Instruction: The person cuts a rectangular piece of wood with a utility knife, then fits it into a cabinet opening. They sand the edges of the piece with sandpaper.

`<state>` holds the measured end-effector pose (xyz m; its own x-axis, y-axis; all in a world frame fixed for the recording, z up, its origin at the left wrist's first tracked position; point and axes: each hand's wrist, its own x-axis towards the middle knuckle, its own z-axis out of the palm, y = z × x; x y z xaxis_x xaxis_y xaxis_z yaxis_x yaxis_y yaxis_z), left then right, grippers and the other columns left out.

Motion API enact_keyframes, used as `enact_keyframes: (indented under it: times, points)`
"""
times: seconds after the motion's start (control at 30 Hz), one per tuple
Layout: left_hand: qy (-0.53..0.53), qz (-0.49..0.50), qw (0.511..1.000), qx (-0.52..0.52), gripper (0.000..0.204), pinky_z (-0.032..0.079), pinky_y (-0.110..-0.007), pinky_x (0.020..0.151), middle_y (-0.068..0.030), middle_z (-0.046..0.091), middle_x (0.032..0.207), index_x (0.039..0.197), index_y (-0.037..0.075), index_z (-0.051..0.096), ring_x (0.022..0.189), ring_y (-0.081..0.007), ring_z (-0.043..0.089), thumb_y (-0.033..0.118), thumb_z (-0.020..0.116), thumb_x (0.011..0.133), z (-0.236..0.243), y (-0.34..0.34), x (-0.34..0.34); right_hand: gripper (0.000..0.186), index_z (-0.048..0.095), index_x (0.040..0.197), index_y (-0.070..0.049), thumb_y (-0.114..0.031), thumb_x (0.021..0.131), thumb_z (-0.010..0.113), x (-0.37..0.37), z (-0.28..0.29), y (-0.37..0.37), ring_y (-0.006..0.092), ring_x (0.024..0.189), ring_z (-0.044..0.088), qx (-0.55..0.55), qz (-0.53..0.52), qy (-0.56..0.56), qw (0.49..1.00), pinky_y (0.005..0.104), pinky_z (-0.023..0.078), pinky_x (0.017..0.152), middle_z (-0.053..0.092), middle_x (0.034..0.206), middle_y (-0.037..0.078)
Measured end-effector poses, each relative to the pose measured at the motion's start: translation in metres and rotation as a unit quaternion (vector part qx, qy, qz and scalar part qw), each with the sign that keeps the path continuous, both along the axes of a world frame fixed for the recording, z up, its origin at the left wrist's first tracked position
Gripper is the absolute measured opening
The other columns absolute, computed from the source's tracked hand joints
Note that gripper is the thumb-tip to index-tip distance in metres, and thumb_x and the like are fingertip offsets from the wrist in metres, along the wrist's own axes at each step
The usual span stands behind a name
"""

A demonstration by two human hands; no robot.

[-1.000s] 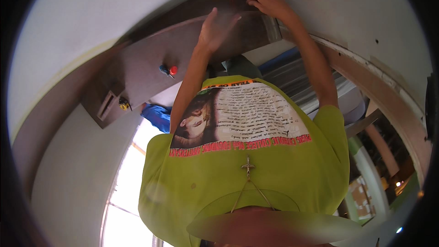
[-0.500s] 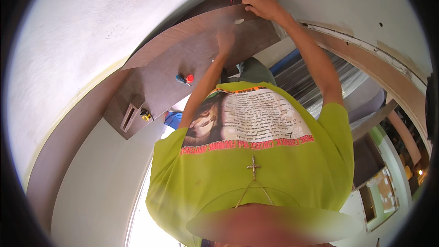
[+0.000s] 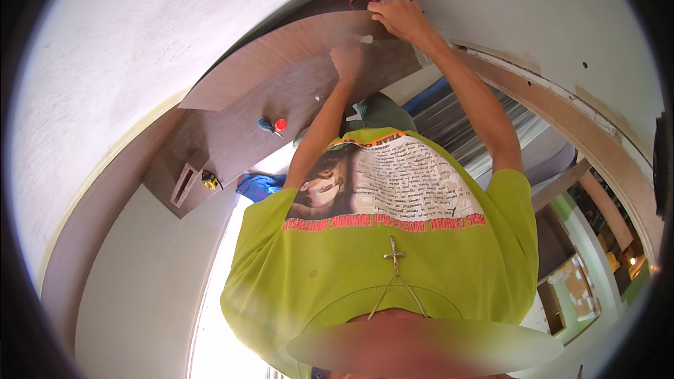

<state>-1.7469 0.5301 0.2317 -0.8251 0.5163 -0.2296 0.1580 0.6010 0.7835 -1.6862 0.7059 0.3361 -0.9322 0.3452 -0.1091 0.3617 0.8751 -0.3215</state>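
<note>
A long, curved wood-grain strip (image 3: 270,60) stands along the far side of a darker brown wooden surface (image 3: 246,137). At the strip's far right end, my right hand (image 3: 404,20) is closed over the top edge, fingertips curled round it. Thin red wires (image 3: 359,0) loop just behind that hand. My left hand (image 3: 346,63) is closed against the strip's near side, to the left of the right one. A hazy smear covers its fingers, so what they hold is hidden. A small pale patch (image 3: 366,39) shows on the strip between both hands.
On the brown surface lie a blue-handled screwdriver (image 3: 266,125), a red round object (image 3: 281,124) and a yellow-black tape measure (image 3: 210,180) beside a slotted rectangular piece (image 3: 184,186). Blue cloth-like material (image 3: 261,186) sits near its front edge. White walls (image 3: 133,35) border the strip's back.
The view has shifted slightly, so the tools appear farther left. My right hand stays on the strip's end. My left hand looks more closed and a little lower against the strip.
</note>
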Motion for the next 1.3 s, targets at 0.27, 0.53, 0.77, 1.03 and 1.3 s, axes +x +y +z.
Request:
enact_keyframes:
  times: [0.27,0.53,0.77,1.03,1.3]
  points:
    - [-0.029,-0.071,0.996,-0.049,0.028,0.052,-0.047,0.081,-0.0220,0.071,0.094,0.099,0.004,0.070,0.087,-0.0398,0.069,0.029,0.062,0.089,0.011,-0.006,-0.010,0.010,0.063,0.096,-0.013,-0.017,0.087,0.061,-0.010,-0.011,0.009,0.0291,0.090,0.067,0.070,0.065,0.057,0.994,0.0453,0.053,0.075,0.067,0.088,0.008]
    - [-0.155,-0.249,0.956,-0.005,0.024,0.050,-0.044,0.086,-0.0200,0.071,0.092,0.098,0.002,0.070,0.092,-0.0360,0.068,0.022,0.059,0.090,-0.032,-0.076,0.012,0.006,0.064,0.096,-0.016,-0.016,0.092,0.059,0.020,-0.013,0.002,0.0224,0.087,0.067,0.118,0.055,0.093,0.987,0.0406,0.049,0.079,0.069,0.091,0.002]
    - [-0.306,-0.294,0.900,-0.099,0.029,0.052,-0.047,0.087,-0.0216,0.070,0.104,0.103,0.003,0.070,0.097,-0.0386,0.068,0.026,0.057,0.093,-0.050,-0.053,0.029,0.007,0.064,0.097,-0.017,-0.021,0.092,0.062,0.003,-0.004,0.004,0.0217,0.085,0.068,0.118,0.029,0.144,0.982,0.0398,0.049,0.078,0.069,0.089,0.000]
    - [0.111,-0.291,0.942,-0.125,0.025,0.052,-0.053,0.081,-0.0221,0.066,0.110,0.105,0.004,0.068,0.093,-0.0415,0.066,0.022,0.060,0.091,0.066,-0.048,-0.009,0.009,0.067,0.100,-0.019,-0.020,0.091,0.065,0.036,-0.005,-0.010,0.0203,0.094,0.066,0.072,0.012,0.049,0.996,0.0400,0.047,0.084,0.070,0.093,0.000]
    - [0.361,-0.296,0.884,-0.008,0.032,0.054,-0.045,0.075,-0.0206,0.066,0.118,0.114,0.008,0.067,0.095,-0.0380,0.068,0.024,0.066,0.085,0.138,0.009,-0.052,0.024,0.068,0.112,-0.021,-0.022,0.088,0.069,0.060,-0.003,-0.070,0.0209,0.112,0.057,0.119,-0.127,0.241,0.955,0.0439,0.035,0.102,0.065,0.114,0.001]
